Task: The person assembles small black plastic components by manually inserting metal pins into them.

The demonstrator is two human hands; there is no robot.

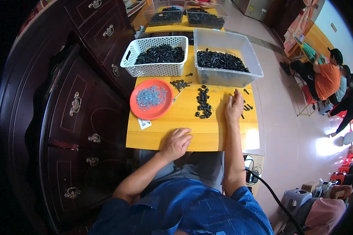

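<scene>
We cannot tell whether the right hand [234, 107] holds anything, and the palm of the left hand [177, 143] is turned from us. The silvery pieces [151, 97] are too small for us to identify. The red plate [155, 114] partly hides a white card [144, 124]. The top edge cuts off a person [203, 4].

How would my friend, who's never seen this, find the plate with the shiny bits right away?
Start at the yellow table and find the white basket with holes, far left. Just in front of it, beyond the person's left hand, sits the plate. Unlike the basket and clear bin, it's round and red, holding silvery bits, not black pieces.
</scene>
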